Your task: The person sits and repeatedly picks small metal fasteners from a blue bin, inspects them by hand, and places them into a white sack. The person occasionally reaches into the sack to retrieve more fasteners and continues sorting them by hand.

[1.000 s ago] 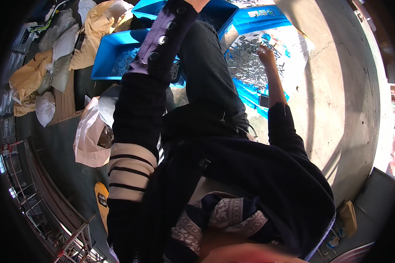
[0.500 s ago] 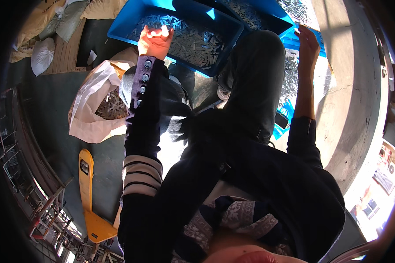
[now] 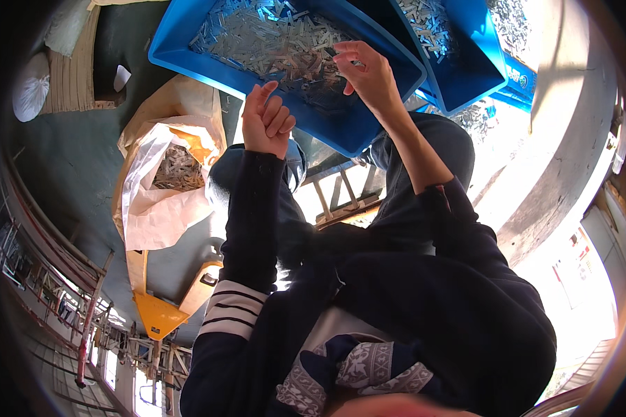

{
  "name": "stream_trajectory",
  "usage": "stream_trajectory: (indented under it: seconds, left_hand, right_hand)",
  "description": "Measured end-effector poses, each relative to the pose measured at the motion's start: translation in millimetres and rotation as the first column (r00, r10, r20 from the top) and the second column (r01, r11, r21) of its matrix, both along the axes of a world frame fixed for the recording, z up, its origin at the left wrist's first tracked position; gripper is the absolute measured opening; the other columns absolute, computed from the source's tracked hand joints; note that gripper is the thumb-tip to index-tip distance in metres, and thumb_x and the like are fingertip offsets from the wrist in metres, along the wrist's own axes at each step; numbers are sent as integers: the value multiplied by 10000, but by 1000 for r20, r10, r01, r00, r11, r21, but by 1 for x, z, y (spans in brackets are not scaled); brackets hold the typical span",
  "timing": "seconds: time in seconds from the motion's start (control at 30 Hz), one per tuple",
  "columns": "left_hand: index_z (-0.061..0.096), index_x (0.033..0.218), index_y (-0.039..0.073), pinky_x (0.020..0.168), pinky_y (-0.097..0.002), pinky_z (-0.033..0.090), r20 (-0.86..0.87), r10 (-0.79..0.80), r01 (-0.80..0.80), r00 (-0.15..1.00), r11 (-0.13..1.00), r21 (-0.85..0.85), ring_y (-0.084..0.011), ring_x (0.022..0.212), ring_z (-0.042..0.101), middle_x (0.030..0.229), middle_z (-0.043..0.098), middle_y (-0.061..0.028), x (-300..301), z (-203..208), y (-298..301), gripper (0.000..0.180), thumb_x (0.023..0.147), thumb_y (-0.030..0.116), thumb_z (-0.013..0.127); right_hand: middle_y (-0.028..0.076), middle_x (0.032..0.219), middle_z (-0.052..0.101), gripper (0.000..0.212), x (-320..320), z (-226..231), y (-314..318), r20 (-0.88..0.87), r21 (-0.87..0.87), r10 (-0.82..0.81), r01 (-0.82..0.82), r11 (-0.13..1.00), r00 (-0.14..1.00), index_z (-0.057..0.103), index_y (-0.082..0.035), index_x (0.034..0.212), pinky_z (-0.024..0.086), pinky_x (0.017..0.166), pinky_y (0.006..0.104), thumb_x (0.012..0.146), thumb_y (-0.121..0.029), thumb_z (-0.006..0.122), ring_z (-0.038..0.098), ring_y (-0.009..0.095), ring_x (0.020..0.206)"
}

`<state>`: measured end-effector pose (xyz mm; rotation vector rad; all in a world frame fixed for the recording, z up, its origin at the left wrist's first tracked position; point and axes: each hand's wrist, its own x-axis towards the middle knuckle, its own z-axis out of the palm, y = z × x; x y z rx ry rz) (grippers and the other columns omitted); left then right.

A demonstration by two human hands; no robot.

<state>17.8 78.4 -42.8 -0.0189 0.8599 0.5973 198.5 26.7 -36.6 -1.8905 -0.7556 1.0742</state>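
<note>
Blue plastic tray (image 3: pixel 188 48), broad and shallow, carries a heap of thin pale metal strips (image 3: pixel 271 48) lying criss-cross, with no single long axis. At its near right corner the right hand (image 3: pixel 368 73) is the closer one, fingers narrowly curled just above the strips; whether it pinches one I cannot tell. Off the tray's near edge, the left hand (image 3: pixel 266 121) is loosely closed, holding nothing visible.

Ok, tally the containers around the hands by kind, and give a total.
Blue trays of small metal strips: 2
Open sacks of the same strips: 1
Tied white bags: 1
Total: 4
</note>
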Motion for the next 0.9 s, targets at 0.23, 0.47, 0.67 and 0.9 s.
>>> stream_trajectory:
  seconds: [0.23,0.47,0.67,0.9]
  left_hand:
    - [473,1079,66,410,-240,293,213,-304,319,928,947,-40,-96,400,286,489,303,21,-36,47,-26,374,889,366,356]
    - [492,1056,69,521,-345,433,-345,-313,260,885,946,-192,-203,512,490,582,509,-49,-166,189,-54,390,846,392,430]
    - [388,1168,227,746,-435,443,-510,-620,574,596,773,-270,-279,1004,465,1166,412,-38,-231,240,-51,457,765,78,544]
    - [451,1103,147,759,-408,424,-594,-778,726,202,526,-443,-216,970,501,955,528,-29,-169,231,-28,398,767,356,491]
  right_hand:
    - [82,888,589,248,27,130,-100,-25,-153,-225,219,964,974,541,-13,970,447,498,197,736,16,463,578,104,643]
    - [136,841,593,284,55,292,-284,319,-360,-508,598,716,800,536,3,921,455,597,269,670,57,418,591,212,735]
    - [142,783,544,266,-50,347,-425,274,-572,-835,779,257,477,499,39,988,498,429,279,732,6,437,563,184,599]
    - [122,921,552,217,-74,367,-491,384,-189,-889,964,189,249,535,-11,958,404,755,355,755,-50,469,513,219,878]
